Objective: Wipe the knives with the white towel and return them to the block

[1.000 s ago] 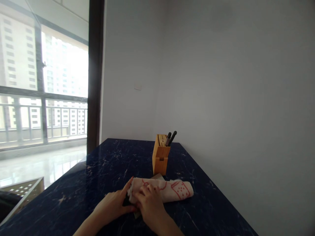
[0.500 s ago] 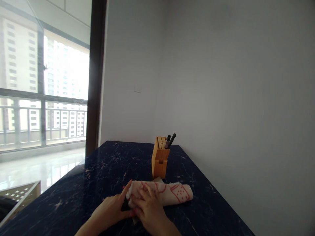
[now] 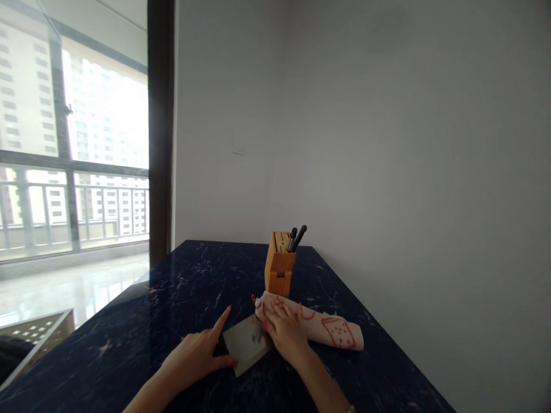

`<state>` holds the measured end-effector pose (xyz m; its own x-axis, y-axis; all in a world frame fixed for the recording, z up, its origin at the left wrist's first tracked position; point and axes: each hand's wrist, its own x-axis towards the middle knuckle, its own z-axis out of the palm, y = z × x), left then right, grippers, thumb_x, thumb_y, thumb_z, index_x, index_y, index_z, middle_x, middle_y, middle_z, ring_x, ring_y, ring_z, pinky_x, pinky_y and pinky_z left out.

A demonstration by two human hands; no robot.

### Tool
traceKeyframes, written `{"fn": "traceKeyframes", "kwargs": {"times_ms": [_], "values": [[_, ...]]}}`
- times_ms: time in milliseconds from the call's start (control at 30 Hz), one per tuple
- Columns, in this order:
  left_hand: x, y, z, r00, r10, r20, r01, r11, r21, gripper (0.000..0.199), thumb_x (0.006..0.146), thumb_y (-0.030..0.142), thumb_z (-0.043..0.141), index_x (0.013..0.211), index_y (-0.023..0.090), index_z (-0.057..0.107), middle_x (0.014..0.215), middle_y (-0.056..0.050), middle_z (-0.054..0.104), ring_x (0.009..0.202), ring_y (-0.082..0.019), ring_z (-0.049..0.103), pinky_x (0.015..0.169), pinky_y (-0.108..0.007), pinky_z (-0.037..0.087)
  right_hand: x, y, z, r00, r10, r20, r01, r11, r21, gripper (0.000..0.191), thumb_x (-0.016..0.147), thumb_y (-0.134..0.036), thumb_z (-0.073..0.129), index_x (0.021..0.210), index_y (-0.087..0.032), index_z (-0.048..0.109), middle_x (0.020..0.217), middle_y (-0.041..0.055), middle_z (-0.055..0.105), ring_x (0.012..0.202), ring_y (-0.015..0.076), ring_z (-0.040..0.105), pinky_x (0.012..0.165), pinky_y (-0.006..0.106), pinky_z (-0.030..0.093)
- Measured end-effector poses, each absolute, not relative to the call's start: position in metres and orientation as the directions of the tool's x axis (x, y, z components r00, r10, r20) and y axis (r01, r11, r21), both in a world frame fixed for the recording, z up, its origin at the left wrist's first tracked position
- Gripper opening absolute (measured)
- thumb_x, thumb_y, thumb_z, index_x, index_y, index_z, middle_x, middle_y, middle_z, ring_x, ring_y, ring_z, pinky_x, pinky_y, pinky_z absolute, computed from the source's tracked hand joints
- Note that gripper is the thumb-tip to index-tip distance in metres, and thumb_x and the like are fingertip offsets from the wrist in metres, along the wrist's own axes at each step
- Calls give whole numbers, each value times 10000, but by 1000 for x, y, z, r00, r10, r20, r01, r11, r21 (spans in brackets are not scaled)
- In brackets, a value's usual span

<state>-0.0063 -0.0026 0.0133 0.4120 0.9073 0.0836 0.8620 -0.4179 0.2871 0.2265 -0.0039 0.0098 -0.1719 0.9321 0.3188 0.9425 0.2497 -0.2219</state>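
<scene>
In the head view a kitchen cleaver [image 3: 244, 345] lies low over the dark tabletop, its broad rectangular blade showing a few dark smudges. My left hand [image 3: 196, 353] is at its dark handle, index finger stretched forward and thumb by the blade's near corner; the remaining fingers are hidden. A rolled white cloth with red drawings [image 3: 329, 330] rests past the blade's far right end. On its left part presses my right hand [image 3: 286, 332], the fingers bent over the fabric. Part of the blade's right edge is covered by that hand and the cloth.
A wooden knife block [image 3: 279, 272] with black-handled tools [image 3: 297, 238] stands just behind the cloth. The dark blue marbled table [image 3: 206, 275] meets a grey wall on the right. A perforated chair or crate edge [image 3: 47, 338] is at lower left, near a window.
My right hand has slid the cloth rightward and away along the blade, uncovering the cleaver. My left hand has stayed almost in place at the handle. The view has shifted slightly.
</scene>
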Motion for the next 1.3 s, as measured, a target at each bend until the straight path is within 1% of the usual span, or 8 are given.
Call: {"fn": "traceKeyframes", "kwargs": {"times_ms": [133, 267, 433, 600, 833, 1067, 1200, 1300], "values": [[-7, -3, 14, 420, 904, 79, 861, -424, 279, 912, 682, 614, 468, 1376, 231, 17, 933, -79, 654, 844, -260, 616, 691, -284, 415, 234, -1, 13, -124, 945, 302, 954, 197, -226, 355, 896, -388, 258, 1202, -387, 440, 1307, -14, 421, 1214, 229, 329, 978, 549, 97], [-7, -4, 16, 411, 909, 75, 865, -414, 282, 929, 668, 609, 489, 1374, 248, 5, 905, -69, 657, 842, -268, 618, 690, -291, 417, 239, -8, 19, -79, 953, 292, 966, 145, -212, 341, 889, -354, 271, 1121, -372, 520, 1241, -5, 494, 1168, 238, 381, 927, 527, 221], [-4, -7, 22, 392, 918, 64, 875, -393, 283, 990, 659, 574, 525, 1364, 233, -80, 832, -52, 670, 804, -270, 632, 684, -297, 415, 230, -25, 22, -132, 939, 317, 966, 194, -172, 310, 865, -289, 324, 1061, -350, 557, 1122, 1, 575, 1064, 239, 451, 824, 441, 332], [-3, -8, 21, 387, 919, 79, 878, -393, 272, 994, 659, 560, 533, 1364, 230, -85, 842, -54, 672, 800, -268, 637, 669, -286, 418, 201, -39, 18, -275, 899, 341, 918, 351, -186, 379, 831, -218, 376, 1172, -348, 475, 1165, -10, 548, 1090, 224, 423, 885, 406, 291], [-4, -7, 21, 415, 905, 97, 855, -424, 299, 975, 666, 551, 529, 1369, 221, -60, 900, -61, 670, 845, -260, 627, 675, -272, 413, 184, -47, 20, -419, 866, 272, 839, 484, -249, 438, 818, -260, 411, 1239, -378, 385, 1281, -42, 448, 1193, 216, 325, 943, 415, 247], [-6, -6, 22, 412, 909, 70, 876, -416, 245, 885, 691, 568, 497, 1373, 262, 24, 905, -61, 667, 836, -264, 626, 673, -281, 412, 211, -23, 10, -221, 930, 295, 934, 289, -212, 470, 833, -211, 359, 1274, -372, 344, 1340, -8, 374, 1223, 246, 303, 952, 503, 201], [-12, -6, 32, 434, 891, 132, 863, -453, 224, 823, 711, 578, 478, 1369, 277, 87, 1069, -73, 624, 933, -274, 594, 731, -296, 409, 224, -13, 16, -140, 899, 415, 936, 257, -240, 434, 849, -214, 346, 1262, -343, 387, 1318, -12, 402, 1201, 217, 329, 965, 404, 246], [-17, -6, 43, 435, 878, 202, 865, -469, 179, 634, 743, 583, 435, 1284, 272, 322, 1113, -64, 598, 972, -270, 572, 763, -311, 400, 225, -12, 23, -93, 855, 509, 938, 247, -243, 425, 858, -199, 335, 1257, -325, 404, 1309, -9, 410, 1202, 198, 324, 976, 350, 247]]}}
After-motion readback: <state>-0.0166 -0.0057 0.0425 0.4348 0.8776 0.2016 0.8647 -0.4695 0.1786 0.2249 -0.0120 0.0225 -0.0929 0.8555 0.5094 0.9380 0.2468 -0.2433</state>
